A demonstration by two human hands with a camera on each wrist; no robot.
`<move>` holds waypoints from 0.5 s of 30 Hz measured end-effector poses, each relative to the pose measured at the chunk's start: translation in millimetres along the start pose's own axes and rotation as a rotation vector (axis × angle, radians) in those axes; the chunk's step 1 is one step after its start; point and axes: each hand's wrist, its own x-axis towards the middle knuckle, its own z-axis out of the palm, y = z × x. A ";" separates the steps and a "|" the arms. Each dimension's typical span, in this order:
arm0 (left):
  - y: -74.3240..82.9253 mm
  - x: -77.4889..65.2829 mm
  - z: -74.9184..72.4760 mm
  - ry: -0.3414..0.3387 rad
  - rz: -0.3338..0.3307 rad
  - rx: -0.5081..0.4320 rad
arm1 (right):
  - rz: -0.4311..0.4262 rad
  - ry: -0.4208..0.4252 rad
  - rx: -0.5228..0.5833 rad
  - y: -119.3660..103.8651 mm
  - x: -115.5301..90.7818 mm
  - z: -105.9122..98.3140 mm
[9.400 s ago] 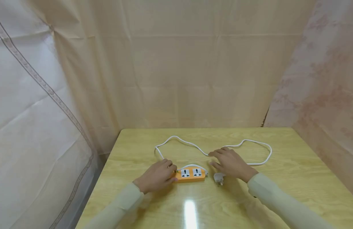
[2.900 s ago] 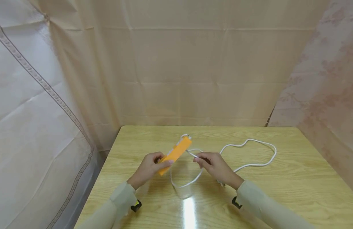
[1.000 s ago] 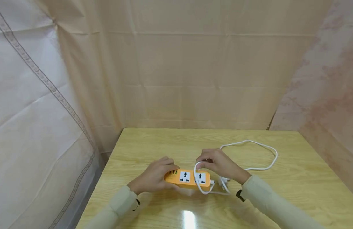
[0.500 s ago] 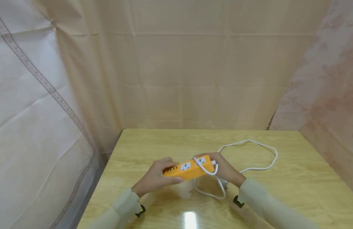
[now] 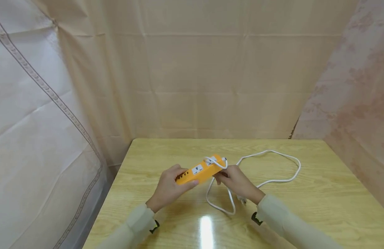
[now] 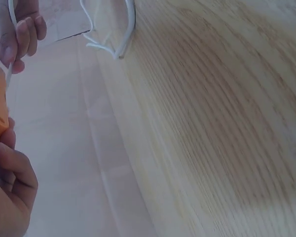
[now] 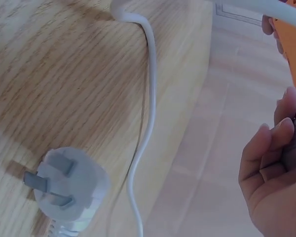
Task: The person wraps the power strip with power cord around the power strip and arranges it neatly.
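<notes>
In the head view, my left hand (image 5: pixel 168 186) grips the near left end of an orange power strip (image 5: pixel 205 173), thumb along its front side. The strip is raised over the table and slants up to the right, its white sockets facing up. White cord (image 5: pixel 223 166) leaves its far end and loops across the top. My right hand (image 5: pixel 238 181) is under that end and pinches the cord; in the right wrist view, the cord shows between the curled fingers (image 7: pixel 283 131). Beside the right wrist, the white plug (image 7: pixel 71 185) lies on the table, prongs showing.
The wooden table (image 5: pixel 160 152) bears the rest of the cord, a wide loop (image 5: pixel 299 166) at right and a smaller loop (image 5: pixel 221 209) hanging in front of the hands. Cloth curtains (image 5: pixel 192 86) stand behind and at both sides.
The power strip, lying on the table at first, is now held up by my left hand. In the last second it rose and tilted, and my right hand went from above it to beneath its far end.
</notes>
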 end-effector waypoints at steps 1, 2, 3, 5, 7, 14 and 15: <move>-0.3 0.5 0.1 0.016 0.001 0.011 | 0.003 -0.006 -0.017 -0.4 0.4 -1.0; -0.4 1.1 -0.1 0.030 0.001 0.025 | 0.005 -0.008 -0.037 -0.3 0.6 -2.0; -0.9 1.9 -0.3 0.042 0.002 0.039 | 0.005 -0.007 -0.053 -0.5 0.6 -2.7; -2.2 3.8 -0.7 0.069 0.006 0.066 | -0.003 0.007 -0.076 0.7 0.1 -3.6; -4.4 5.0 -1.3 0.095 0.003 0.096 | -0.010 0.029 -0.088 1.6 -0.8 -3.3; -9.9 0.9 -2.2 0.125 -0.031 0.167 | 0.003 0.032 -0.095 3.7 -5.0 0.7; -9.8 0.8 -1.9 0.126 -0.029 0.173 | 0.009 0.035 -0.097 3.7 -5.6 0.4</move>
